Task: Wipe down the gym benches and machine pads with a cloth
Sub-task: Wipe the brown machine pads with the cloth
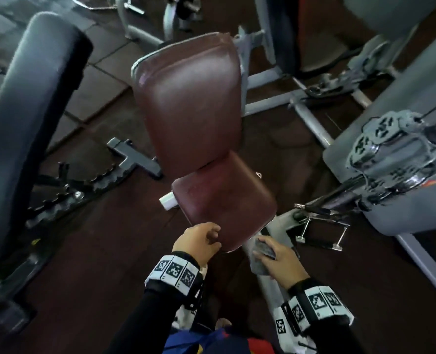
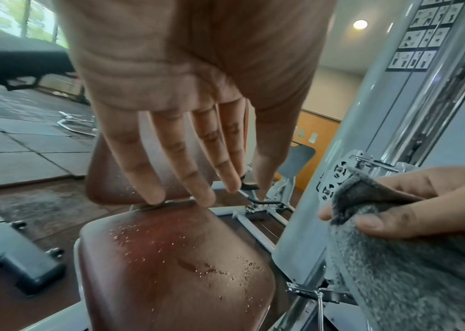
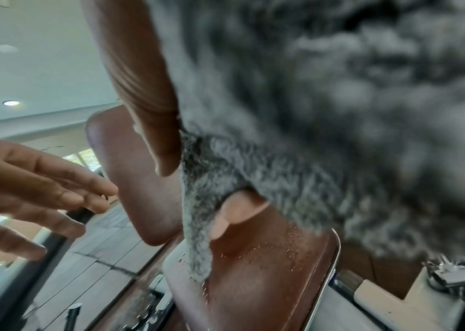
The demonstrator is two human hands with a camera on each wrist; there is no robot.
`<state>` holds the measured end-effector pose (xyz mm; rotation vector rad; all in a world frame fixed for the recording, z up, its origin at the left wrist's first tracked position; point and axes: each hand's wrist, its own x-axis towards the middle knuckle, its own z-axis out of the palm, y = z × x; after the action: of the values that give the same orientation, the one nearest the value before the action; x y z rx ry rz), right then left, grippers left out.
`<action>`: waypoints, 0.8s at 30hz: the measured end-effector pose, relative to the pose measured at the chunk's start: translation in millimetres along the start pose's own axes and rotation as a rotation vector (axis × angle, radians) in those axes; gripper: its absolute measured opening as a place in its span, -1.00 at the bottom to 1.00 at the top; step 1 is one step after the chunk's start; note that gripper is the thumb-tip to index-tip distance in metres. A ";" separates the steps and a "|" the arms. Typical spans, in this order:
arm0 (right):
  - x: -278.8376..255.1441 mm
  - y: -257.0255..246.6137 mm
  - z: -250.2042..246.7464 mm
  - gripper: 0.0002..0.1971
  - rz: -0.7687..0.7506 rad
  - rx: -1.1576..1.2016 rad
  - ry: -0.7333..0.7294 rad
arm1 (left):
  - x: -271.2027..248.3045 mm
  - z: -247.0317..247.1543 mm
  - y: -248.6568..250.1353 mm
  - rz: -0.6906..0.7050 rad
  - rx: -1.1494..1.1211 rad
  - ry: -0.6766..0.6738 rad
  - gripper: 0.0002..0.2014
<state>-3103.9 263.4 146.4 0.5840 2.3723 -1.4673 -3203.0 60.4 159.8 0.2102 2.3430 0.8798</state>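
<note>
Two hands hover near seat pad; right grips cloth.

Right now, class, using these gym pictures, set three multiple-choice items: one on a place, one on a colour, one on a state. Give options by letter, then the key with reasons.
1. Where is the grey cloth?
A. Draped on the backrest
B. In the right hand
C. On the floor

2. What colour is the seat pad?
A. Reddish brown
B. Blue
C. Yellow

3. What state is the seat pad's surface in?
A. Torn open
B. Covered by a towel
C. Dotted with droplets

Key:
1 B: the right hand grips the cloth beside the seat.
2 A: seat and backrest pad both show reddish-brown upholstery.
3 C: the left wrist view shows small beads of liquid on it, under the empty left hand.
</note>
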 end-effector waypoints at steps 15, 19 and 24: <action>120.7 23.6 4.5 -0.60 0.159 -0.017 0.108 | 143.0 -6.3 3.9 0.120 0.167 -0.218 -0.72; 163.8 45.3 10.8 -0.60 0.125 -0.105 0.153 | 182.3 15.9 -8.5 0.113 0.248 -0.227 -0.73; 201.3 72.6 23.2 -0.52 0.039 -0.262 0.202 | 227.1 44.9 -35.1 0.140 0.385 -0.188 -0.62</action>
<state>-3244.4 308.9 -10.2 0.7343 2.6334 -1.1018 -3354.3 136.8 -1.8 0.5944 2.3189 0.4400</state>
